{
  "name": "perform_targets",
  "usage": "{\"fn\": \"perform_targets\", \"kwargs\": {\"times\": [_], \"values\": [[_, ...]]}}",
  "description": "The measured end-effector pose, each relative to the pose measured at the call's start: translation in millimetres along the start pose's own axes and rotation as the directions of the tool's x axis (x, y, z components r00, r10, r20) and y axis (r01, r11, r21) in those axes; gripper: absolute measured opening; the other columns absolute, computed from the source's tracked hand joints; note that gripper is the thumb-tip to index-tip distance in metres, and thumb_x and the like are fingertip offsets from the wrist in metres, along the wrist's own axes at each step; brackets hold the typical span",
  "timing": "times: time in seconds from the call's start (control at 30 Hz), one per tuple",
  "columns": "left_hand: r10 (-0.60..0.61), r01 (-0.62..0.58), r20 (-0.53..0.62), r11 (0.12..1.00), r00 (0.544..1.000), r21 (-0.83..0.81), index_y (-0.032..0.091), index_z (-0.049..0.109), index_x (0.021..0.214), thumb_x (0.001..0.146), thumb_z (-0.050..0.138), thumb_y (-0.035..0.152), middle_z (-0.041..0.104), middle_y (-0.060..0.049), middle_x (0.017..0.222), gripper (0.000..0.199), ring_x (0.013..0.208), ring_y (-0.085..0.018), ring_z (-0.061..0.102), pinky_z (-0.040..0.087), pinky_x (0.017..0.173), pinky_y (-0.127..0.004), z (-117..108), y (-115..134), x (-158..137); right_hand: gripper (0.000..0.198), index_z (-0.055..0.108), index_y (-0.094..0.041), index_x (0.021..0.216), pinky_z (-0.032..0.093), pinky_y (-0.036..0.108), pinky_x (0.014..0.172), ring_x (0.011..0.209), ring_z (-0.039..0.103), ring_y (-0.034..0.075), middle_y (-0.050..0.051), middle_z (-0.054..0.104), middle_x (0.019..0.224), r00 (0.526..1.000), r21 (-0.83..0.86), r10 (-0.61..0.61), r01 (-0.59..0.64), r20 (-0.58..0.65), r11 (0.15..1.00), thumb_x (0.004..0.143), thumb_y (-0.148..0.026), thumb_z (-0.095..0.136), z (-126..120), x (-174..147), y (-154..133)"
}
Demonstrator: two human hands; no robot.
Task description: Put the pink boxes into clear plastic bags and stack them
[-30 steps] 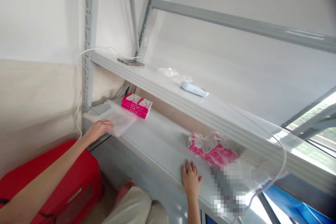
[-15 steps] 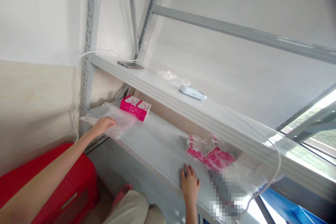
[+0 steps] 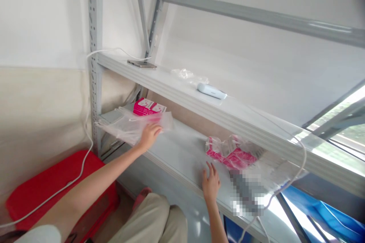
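Fingers of the left hand [image 3: 149, 135] are lying close together, any pinch hidden, on the clear bag [image 3: 124, 126] left of centre, probably steadying limp film, with the right hand [image 3: 211, 183] loosely spread below centre.

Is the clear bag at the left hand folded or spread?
Spread: the clear bag extends either side of the left hand, partly in front of pink boxes.

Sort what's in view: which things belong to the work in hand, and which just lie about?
Seemingly in use:
clear bag, under the left hand
pink boxes, beside it
bagged boxes, near the right hand

Apparently lying about:
phone
crumpled plastic
pale blue device
red stool
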State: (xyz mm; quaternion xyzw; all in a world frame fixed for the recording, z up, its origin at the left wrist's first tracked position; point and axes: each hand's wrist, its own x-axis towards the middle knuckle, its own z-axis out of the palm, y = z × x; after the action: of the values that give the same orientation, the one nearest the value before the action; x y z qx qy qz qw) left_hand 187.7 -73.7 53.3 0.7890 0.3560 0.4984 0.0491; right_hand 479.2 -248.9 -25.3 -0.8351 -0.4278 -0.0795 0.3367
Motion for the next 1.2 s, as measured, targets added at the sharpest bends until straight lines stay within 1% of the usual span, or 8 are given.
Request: {"fn": "perform_targets", "kwargs": {"times": [0.13, 0.3, 0.5, 0.6, 0.7, 0.97, 1.1, 1.2], "values": [[0.277, -0.279, 0.33, 0.959, 0.902, -0.042, 0.019, 0.065, 0.088, 0.091, 0.048, 0.02, 0.066, -0.008, 0.092, 0.018, 0.093, -0.023, 0.057, 0.043, 0.086, -0.039, 82.1, 96.2, -30.6, 0.071, 0.038, -0.01, 0.139, 0.049, 0.032, 0.081, 0.105, 0.061, 0.023, 0.018, 0.058, 0.123, 0.964, 0.323, 0.243, -0.264, 0.106, 0.909, 0.09, -0.053, 0.009, 3.2, 5.9, -16.8], [0.23, -0.219, 0.471, 0.973, 0.852, -0.079, 0.019, 0.065, 0.095, 0.09, 0.046, 0.016, 0.066, -0.011, 0.098, 0.021, 0.101, -0.026, 0.057, 0.044, 0.087, -0.041, 137.3, 168.1, -73.8, 0.07, 0.061, -0.007, 0.114, 0.052, 0.03, 0.067, 0.084, 0.067, 0.024, 0.015, 0.07, 0.094, 0.915, 0.457, 0.221, -0.365, 0.338, 0.811, 0.082, -0.062, 0.031, 4.0, 29.2, -27.7], [0.032, -0.002, 0.296, 0.995, 0.955, -0.101, 0.023, 0.057, 0.116, 0.091, 0.048, 0.03, 0.06, -0.009, 0.117, 0.028, 0.107, -0.025, 0.054, 0.043, 0.09, -0.042, 81.2, 128.3, -80.2, 0.053, 0.061, -0.008, 0.113, 0.05, 0.041, 0.075, 0.09, 0.063, 0.029, 0.016, 0.068, 0.096, 0.94, 0.389, 0.195, -0.297, 0.281, 0.872, 0.076, -0.044, 0.049, -14.9, 52.2, -24.9], [-0.107, 0.106, 0.256, 0.994, 0.961, 0.019, 0.021, 0.065, 0.098, 0.088, 0.048, 0.023, 0.064, -0.008, 0.105, 0.019, 0.101, -0.024, 0.057, 0.045, 0.087, -0.04, 57.0, 91.6, -84.1, 0.056, 0.046, -0.011, 0.133, 0.034, 0.05, 0.096, 0.121, 0.044, 0.033, 0.022, 0.05, 0.132, 0.978, 0.177, 0.207, -0.2, -0.02, 0.964, 0.082, -0.033, 0.044, -21.2, 42.7, -40.0], [-0.183, 0.193, 0.272, 0.981, 0.945, -0.007, 0.021, 0.067, 0.086, 0.086, 0.048, 0.018, 0.066, -0.007, 0.098, 0.02, 0.096, -0.024, 0.059, 0.046, 0.085, -0.039, 52.0, 77.4, -96.9, 0.049, 0.048, -0.016, 0.134, 0.024, 0.052, 0.101, 0.125, 0.038, 0.032, 0.017, 0.044, 0.139, 0.986, -0.108, 0.004, -0.022, -0.164, 0.994, 0.088, -0.032, 0.04, -13.3, 17.8, -67.7], [-0.317, 0.379, 0.207, 0.772, 0.925, -0.511, 0.024, 0.068, 0.09, 0.091, 0.043, 0.036, 0.069, -0.007, 0.094, 0.028, 0.092, -0.022, 0.063, 0.049, 0.085, -0.037, 54.7, 111.8, -129.2, 0.024, 0.074, -0.027, 0.093, 0.011, 0.061, 0.105, 0.116, 0.049, 0.027, 0.006, 0.065, 0.118, 0.975, -0.164, -0.084, 0.119, 0.205, 0.979, 0.085, -0.023, 0.052, 19.6, -18.8, -91.4], [-0.315, 0.392, 0.24, 0.637, 0.918, -0.664, 0.024, 0.069, 0.086, 0.09, 0.045, 0.045, 0.069, -0.007, 0.09, 0.033, 0.089, -0.023, 0.063, 0.05, 0.083, -0.037, 9.8, 145.9, -117.1, 0.028, 0.074, -0.029, 0.09, 0.01, 0.058, 0.107, 0.114, 0.052, 0.024, 0.002, 0.067, 0.115, 0.983, -0.089, -0.09, 0.106, 0.162, 0.99, 0.089, -0.022, 0.047, 11.1, -15.8, -77.3], [-0.072, 0.364, 0.389, 0.542, 0.918, -0.758, 0.024, 0.069, 0.085, 0.091, 0.046, 0.046, 0.068, -0.009, 0.09, 0.032, 0.089, -0.021, 0.063, 0.052, 0.078, -0.033, -31.2, 174.0, -121.5, 0.029, 0.072, -0.03, 0.099, 0.017, 0.054, 0.108, 0.115, 0.052, 0.022, 0.003, 0.065, 0.119, 0.979, 0.012, -0.093, 0.092, 0.18, 0.996, 0.091, -0.027, 0.044, 7.7, -21.5, -69.4]]}}
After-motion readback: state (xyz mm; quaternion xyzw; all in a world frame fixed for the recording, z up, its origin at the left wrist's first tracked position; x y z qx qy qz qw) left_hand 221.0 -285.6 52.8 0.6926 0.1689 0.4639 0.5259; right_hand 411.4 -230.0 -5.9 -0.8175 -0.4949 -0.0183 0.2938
